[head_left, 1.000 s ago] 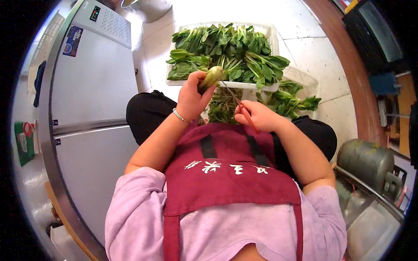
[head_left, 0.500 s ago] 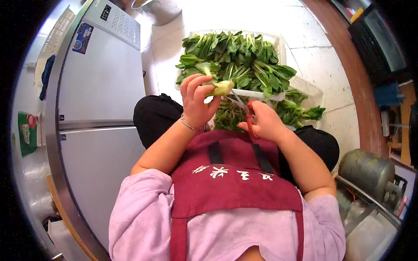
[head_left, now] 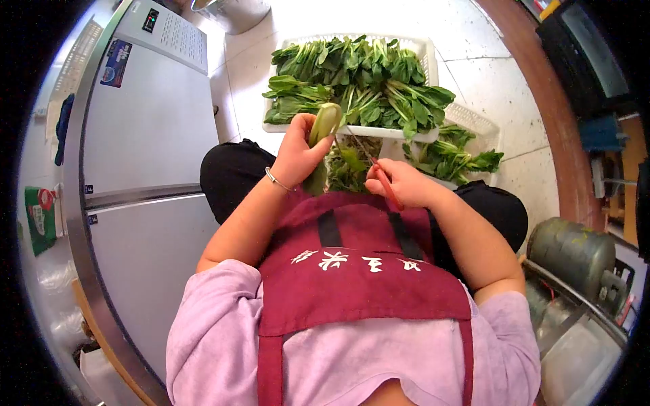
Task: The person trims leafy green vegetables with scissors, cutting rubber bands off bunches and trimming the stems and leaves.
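My left hand [head_left: 296, 157] is closed around a bok choy [head_left: 328, 120], whose pale stem end points up and whose leaves hang down below my wrist. My right hand [head_left: 407, 184] grips a pair of red-handled scissors [head_left: 384, 183]. Their blades point up and left, close to the right side of the bok choy; whether they touch it I cannot tell. Beneath both hands lies a pile of loose green leaves [head_left: 348, 166]. Just beyond, a white plastic crate [head_left: 425, 134] holds rows of leafy bok choy [head_left: 352, 64].
A second white basket [head_left: 485, 127] with more greens [head_left: 452, 157] sits at the right, partly behind the crate. A fridge [head_left: 145, 122] stands to my left, a metal pot [head_left: 233, 13] at the far left. A dark gas cylinder [head_left: 571, 256] is on the right.
The bok choy in my left hand has turned from lying sideways, stem end right, to stem end up. The scissors have turned in my right hand, and the view has shifted slightly.
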Demonstrator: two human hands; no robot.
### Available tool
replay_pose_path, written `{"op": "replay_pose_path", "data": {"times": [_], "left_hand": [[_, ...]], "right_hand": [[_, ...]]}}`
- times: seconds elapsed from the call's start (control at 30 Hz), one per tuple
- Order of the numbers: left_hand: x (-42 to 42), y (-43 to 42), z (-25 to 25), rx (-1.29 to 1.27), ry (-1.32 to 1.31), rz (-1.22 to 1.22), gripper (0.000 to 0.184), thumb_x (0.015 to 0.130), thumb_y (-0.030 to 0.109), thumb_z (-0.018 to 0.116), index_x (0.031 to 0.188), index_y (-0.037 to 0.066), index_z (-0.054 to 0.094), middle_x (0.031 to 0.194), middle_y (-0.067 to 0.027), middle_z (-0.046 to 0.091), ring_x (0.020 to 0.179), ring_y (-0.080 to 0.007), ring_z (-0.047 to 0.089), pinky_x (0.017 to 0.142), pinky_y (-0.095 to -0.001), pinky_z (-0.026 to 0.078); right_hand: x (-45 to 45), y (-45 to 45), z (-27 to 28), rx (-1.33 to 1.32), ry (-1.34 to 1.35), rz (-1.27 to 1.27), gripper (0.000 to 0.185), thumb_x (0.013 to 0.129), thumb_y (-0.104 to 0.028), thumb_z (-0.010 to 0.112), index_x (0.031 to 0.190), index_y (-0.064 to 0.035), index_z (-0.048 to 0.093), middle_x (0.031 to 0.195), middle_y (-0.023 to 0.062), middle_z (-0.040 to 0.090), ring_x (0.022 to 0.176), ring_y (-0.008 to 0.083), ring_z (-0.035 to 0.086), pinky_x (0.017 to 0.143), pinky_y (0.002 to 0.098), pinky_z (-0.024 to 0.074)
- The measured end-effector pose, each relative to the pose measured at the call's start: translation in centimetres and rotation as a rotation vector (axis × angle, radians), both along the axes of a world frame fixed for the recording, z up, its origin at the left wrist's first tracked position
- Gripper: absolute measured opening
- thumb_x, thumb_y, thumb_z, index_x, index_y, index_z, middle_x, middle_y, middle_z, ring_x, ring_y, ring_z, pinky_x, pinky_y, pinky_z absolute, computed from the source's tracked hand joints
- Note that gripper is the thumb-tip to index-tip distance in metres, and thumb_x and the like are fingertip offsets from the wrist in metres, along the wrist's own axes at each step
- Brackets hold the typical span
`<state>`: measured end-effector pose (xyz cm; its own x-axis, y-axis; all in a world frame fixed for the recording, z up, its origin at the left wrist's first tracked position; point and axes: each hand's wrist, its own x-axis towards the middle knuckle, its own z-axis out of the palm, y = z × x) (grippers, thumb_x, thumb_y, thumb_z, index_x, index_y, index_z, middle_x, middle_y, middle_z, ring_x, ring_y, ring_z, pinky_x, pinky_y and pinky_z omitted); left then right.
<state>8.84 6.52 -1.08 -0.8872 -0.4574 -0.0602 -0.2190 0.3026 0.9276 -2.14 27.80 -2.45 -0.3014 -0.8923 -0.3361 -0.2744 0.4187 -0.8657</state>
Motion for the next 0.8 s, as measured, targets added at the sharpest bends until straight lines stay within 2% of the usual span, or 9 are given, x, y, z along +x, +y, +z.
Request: {"op": "replay_pose_path", "data": {"times": [0.07, 0.1, 0.17, 0.2, 0.3, 0.47, 0.6, 0.67, 0.8], "left_hand": [[0.2, 0.2, -0.1, 0.021, 0.014, -0.073, 0.034, 0.079, 0.010, 0.064, 0.107, -0.001, 0.046, 0.093, -0.0089, 0.056, 0.084, -0.0141, 0.055, 0.076, -0.0268, 0.046], [0.2, 0.2, -0.1, 0.024, 0.013, -0.077, 0.034, 0.079, 0.010, 0.064, 0.107, -0.001, 0.046, 0.093, -0.0089, 0.056, 0.084, -0.0141, 0.055, 0.076, -0.0268, 0.046], [0.4, 0.0, -0.3, -0.108, -0.009, -0.099, 0.037, 0.081, 0.012, 0.062, 0.111, -0.003, 0.046, 0.097, -0.0129, 0.059, 0.088, -0.0184, 0.058, 0.079, -0.0293, 0.046], [0.5, 0.0, -0.2, -0.174, -0.020, -0.108, 0.038, 0.081, 0.013, 0.061, 0.113, -0.003, 0.047, 0.098, -0.0149, 0.060, 0.090, -0.0206, 0.059, 0.080, -0.0305, 0.046], [0.5, 0.1, 0.5, -0.138, -0.069, -0.124, 0.037, 0.082, 0.014, 0.059, 0.112, -0.004, 0.048, 0.100, -0.0175, 0.060, 0.091, -0.0231, 0.059, 0.081, -0.0317, 0.046], [0.7, 0.2, 0.7, -0.234, -0.071, -0.146, 0.035, 0.083, 0.015, 0.059, 0.111, -0.004, 0.049, 0.098, -0.0182, 0.061, 0.090, -0.0249, 0.060, 0.080, -0.0321, 0.046], [0.9, 0.0, 0.1, -0.222, -0.103, -0.259, 0.033, 0.084, 0.016, 0.057, 0.110, -0.003, 0.050, 0.097, -0.0186, 0.061, 0.090, -0.0272, 0.060, 0.080, -0.0337, 0.046], [1.1, 0.0, 0.0, -0.238, -0.112, -0.277, 0.033, 0.084, 0.016, 0.057, 0.109, -0.003, 0.050, 0.097, -0.0186, 0.061, 0.090, -0.0275, 0.060, 0.080, -0.0339, 0.046], [1.5, 0.0, 0.7, -0.276, -0.188, -0.327, 0.034, 0.085, 0.017, 0.056, 0.111, -0.004, 0.050, 0.097, -0.0183, 0.061, 0.089, -0.0270, 0.060, 0.079, -0.0339, 0.046]], "right_hand": [[0.2, 0.1, 0.6, -0.002, -0.198, 0.090, 0.045, 0.084, -0.047, 0.056, 0.090, -0.0024, 0.054, 0.080, 0.0134, 0.060, 0.075, 0.0265, 0.057, 0.067, 0.0375, 0.0444], [0.2, 0.1, 0.5, 0.000, -0.199, 0.086, 0.045, 0.084, -0.047, 0.056, 0.090, -0.0024, 0.054, 0.080, 0.0134, 0.060, 0.075, 0.0265, 0.057, 0.067, 0.0375, 0.0444], [0.2, 0.0, 0.2, 0.132, -0.364, 0.143, 0.039, 0.089, -0.041, 0.050, 0.096, -0.0033, 0.054, 0.077, 0.0055, 0.059, 0.069, 0.0139, 0.056, 0.060, 0.0270, 0.0457], [0.2, 0.0, 0.2, 0.133, -0.365, 0.142, 0.039, 0.089, -0.041, 0.050, 0.096, -0.0033, 0.054, 0.077, 0.0055, 0.059, 0.069, 0.0139, 0.056, 0.060, 0.0270, 0.0457], [0.2, 0.0, 0.3, 0.161, -0.464, 0.146, 0.046, 0.090, -0.048, 0.044, 0.095, -0.0023, 0.054, 0.076, 0.0054, 0.058, 0.068, 0.0130, 0.057, 0.057, 0.0249, 0.0452], [0.5, 0.2, -0.5, 0.182, -0.656, 0.054, 0.053, 0.091, -0.053, 0.041, 0.094, -0.0015, 0.053, 0.073, 0.0030, 0.056, 0.067, 0.0109, 0.056, 0.057, 0.0235, 0.0436], [0.5, 0.1, -0.8, 0.184, -0.688, 0.094, 0.055, 0.091, -0.054, 0.039, 0.096, -0.0012, 0.053, 0.075, 0.0029, 0.057, 0.067, 0.0108, 0.055, 0.057, 0.0236, 0.0435], [0.4, 0.0, -0.2, 0.192, -0.575, 0.191, 0.058, 0.091, -0.056, 0.037, 0.098, -0.0008, 0.053, 0.080, 0.0041, 0.058, 0.070, 0.0118, 0.055, 0.060, 0.0245, 0.0442], [0.8, 0.0, -1.4, 0.175, -0.589, 0.217, 0.059, 0.091, -0.056, 0.036, 0.101, -0.0002, 0.053, 0.084, 0.0055, 0.058, 0.074, 0.0131, 0.056, 0.065, 0.0260, 0.0456]]}}
